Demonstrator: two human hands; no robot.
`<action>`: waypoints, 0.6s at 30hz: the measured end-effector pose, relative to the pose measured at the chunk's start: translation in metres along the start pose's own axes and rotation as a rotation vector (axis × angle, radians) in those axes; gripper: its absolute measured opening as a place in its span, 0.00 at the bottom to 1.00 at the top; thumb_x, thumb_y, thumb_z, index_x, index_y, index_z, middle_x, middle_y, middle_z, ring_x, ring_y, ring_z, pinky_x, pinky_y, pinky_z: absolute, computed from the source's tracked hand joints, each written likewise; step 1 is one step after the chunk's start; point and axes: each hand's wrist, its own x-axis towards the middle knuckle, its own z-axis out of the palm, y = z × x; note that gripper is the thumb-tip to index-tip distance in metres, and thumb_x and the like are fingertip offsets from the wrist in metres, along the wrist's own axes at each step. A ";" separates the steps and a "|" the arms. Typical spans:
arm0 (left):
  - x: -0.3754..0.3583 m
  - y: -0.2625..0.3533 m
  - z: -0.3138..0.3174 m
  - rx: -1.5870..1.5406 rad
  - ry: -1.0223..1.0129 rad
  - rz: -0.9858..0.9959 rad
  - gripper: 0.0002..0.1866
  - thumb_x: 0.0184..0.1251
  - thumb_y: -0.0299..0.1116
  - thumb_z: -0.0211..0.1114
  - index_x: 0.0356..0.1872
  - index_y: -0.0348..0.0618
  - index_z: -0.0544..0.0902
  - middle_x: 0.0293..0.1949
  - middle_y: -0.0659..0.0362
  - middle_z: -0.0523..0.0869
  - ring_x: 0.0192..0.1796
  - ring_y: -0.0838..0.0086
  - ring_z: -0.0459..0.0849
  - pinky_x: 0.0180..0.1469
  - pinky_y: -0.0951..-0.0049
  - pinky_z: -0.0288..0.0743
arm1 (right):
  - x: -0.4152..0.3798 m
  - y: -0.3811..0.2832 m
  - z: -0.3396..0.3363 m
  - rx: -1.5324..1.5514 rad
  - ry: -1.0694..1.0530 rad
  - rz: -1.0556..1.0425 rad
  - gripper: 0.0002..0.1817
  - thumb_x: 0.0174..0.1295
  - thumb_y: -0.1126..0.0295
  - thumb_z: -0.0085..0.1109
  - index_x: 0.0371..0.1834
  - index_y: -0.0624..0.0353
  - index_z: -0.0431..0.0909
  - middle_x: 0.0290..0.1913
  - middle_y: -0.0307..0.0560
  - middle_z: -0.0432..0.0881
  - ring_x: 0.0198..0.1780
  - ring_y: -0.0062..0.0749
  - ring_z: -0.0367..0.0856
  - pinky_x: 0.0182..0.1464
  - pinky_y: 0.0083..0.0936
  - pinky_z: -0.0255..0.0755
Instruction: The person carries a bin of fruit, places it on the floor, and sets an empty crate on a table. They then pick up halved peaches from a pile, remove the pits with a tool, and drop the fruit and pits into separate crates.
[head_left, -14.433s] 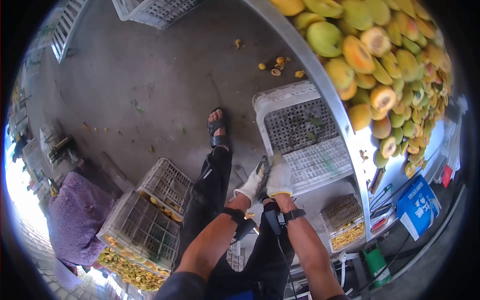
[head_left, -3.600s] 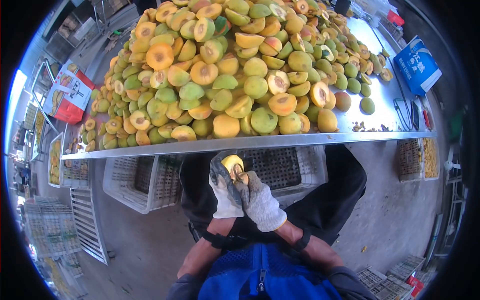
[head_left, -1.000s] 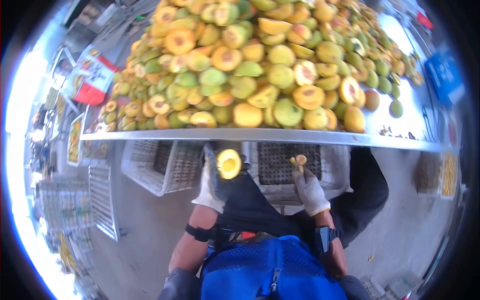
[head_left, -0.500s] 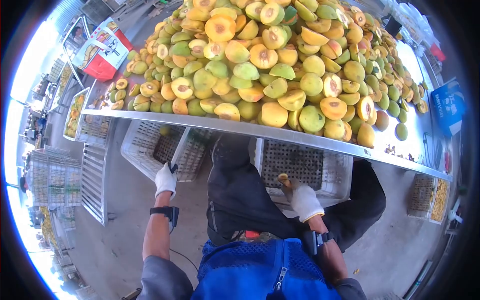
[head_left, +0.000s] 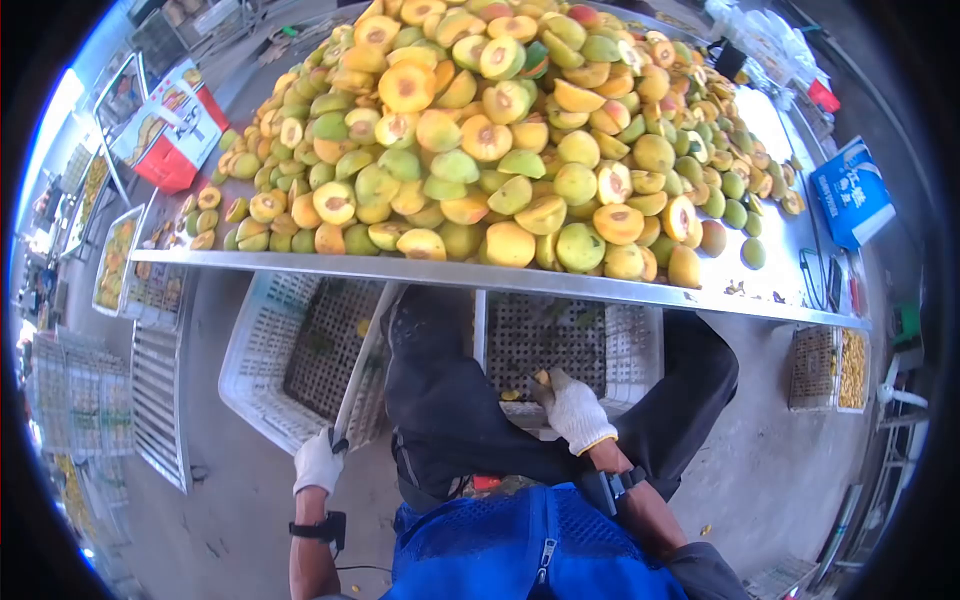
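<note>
My left hand [head_left: 319, 463], in a white glove, is closed at the near rim of a white plastic crate [head_left: 262, 420], beside its long side wall. A dark bit shows at its fingertips, too small to make out. My right hand [head_left: 577, 412], in a white glove with greyed fingertips, pinches a small yellow piece of peach [head_left: 543, 377] over the near side of a second white crate [head_left: 634, 360]. A few yellow bits lie in both crates. Above them, halved and whole peaches [head_left: 480, 140] are heaped on a metal table [head_left: 420, 268].
The table's front edge overhangs both crates, and my legs [head_left: 440, 400] are between and around them. A red and white box [head_left: 170, 130] stands at the left, near a slatted metal rack [head_left: 158, 400]. On the right are a blue bag [head_left: 852, 195] and a filled crate [head_left: 828, 370].
My left hand has come down towards me, and the left crate has slid nearer with it. My right hand still holds the peach piece over the right crate. The view has shifted somewhat.
</note>
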 end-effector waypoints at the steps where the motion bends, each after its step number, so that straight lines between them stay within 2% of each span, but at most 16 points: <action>1: 0.001 0.003 -0.012 -0.115 0.131 0.053 0.18 0.57 0.36 0.70 0.47 0.41 0.80 0.40 0.45 0.86 0.43 0.47 0.85 0.46 0.52 0.78 | -0.004 -0.012 -0.007 0.035 0.063 0.008 0.21 0.67 0.54 0.54 0.43 0.65 0.76 0.38 0.70 0.82 0.44 0.66 0.81 0.46 0.53 0.73; 2: 0.005 0.011 -0.026 -0.233 0.259 0.104 0.19 0.56 0.35 0.70 0.48 0.41 0.81 0.41 0.46 0.86 0.43 0.48 0.85 0.47 0.53 0.78 | -0.006 -0.027 -0.018 0.136 0.154 0.004 0.21 0.67 0.53 0.54 0.41 0.65 0.76 0.37 0.71 0.82 0.43 0.67 0.80 0.45 0.54 0.73; 3: 0.007 0.020 -0.044 -0.353 0.387 0.156 0.20 0.55 0.34 0.71 0.49 0.41 0.81 0.42 0.47 0.86 0.44 0.49 0.85 0.48 0.55 0.78 | -0.001 -0.019 -0.013 0.096 0.105 0.000 0.21 0.67 0.53 0.55 0.41 0.65 0.76 0.37 0.70 0.82 0.43 0.67 0.80 0.44 0.54 0.73; 5: 0.001 0.093 -0.124 -0.523 0.550 0.419 0.21 0.52 0.32 0.73 0.48 0.40 0.82 0.44 0.48 0.86 0.46 0.52 0.85 0.49 0.58 0.78 | 0.015 0.005 0.002 0.016 0.009 -0.012 0.21 0.67 0.54 0.56 0.41 0.65 0.76 0.36 0.70 0.82 0.42 0.68 0.80 0.43 0.54 0.73; 7: 0.003 0.164 -0.174 -0.467 0.637 0.608 0.20 0.51 0.23 0.69 0.49 0.39 0.83 0.46 0.48 0.86 0.48 0.54 0.85 0.52 0.62 0.78 | 0.004 -0.021 -0.010 0.060 0.033 -0.007 0.23 0.68 0.50 0.52 0.44 0.64 0.75 0.38 0.72 0.81 0.43 0.68 0.80 0.42 0.57 0.72; 9: 0.009 0.226 -0.204 -0.452 0.566 0.775 0.22 0.51 0.28 0.72 0.51 0.38 0.82 0.46 0.48 0.85 0.48 0.55 0.85 0.52 0.61 0.78 | -0.003 -0.036 -0.017 0.128 0.050 -0.016 0.23 0.69 0.50 0.52 0.46 0.63 0.76 0.38 0.73 0.81 0.44 0.68 0.79 0.43 0.57 0.71; 11: 0.030 0.280 -0.208 -0.223 0.560 0.833 0.24 0.54 0.39 0.74 0.53 0.43 0.81 0.40 0.51 0.85 0.44 0.55 0.85 0.48 0.57 0.78 | -0.008 -0.035 -0.021 0.163 0.054 -0.105 0.21 0.68 0.52 0.53 0.45 0.62 0.76 0.37 0.71 0.81 0.42 0.69 0.79 0.42 0.57 0.72; 13: 0.036 0.328 -0.212 -0.002 0.460 0.723 0.29 0.51 0.39 0.76 0.56 0.42 0.79 0.45 0.50 0.85 0.46 0.54 0.85 0.47 0.58 0.79 | -0.001 -0.002 0.001 0.175 0.069 -0.079 0.20 0.69 0.53 0.53 0.45 0.62 0.76 0.37 0.70 0.82 0.42 0.69 0.79 0.42 0.56 0.73; 18: 0.056 0.358 -0.194 0.034 0.461 0.650 0.41 0.44 0.42 0.80 0.60 0.38 0.71 0.43 0.45 0.83 0.43 0.52 0.86 0.44 0.57 0.81 | 0.006 -0.004 -0.009 0.227 0.040 -0.031 0.22 0.69 0.51 0.53 0.47 0.62 0.77 0.40 0.69 0.82 0.44 0.68 0.79 0.44 0.55 0.73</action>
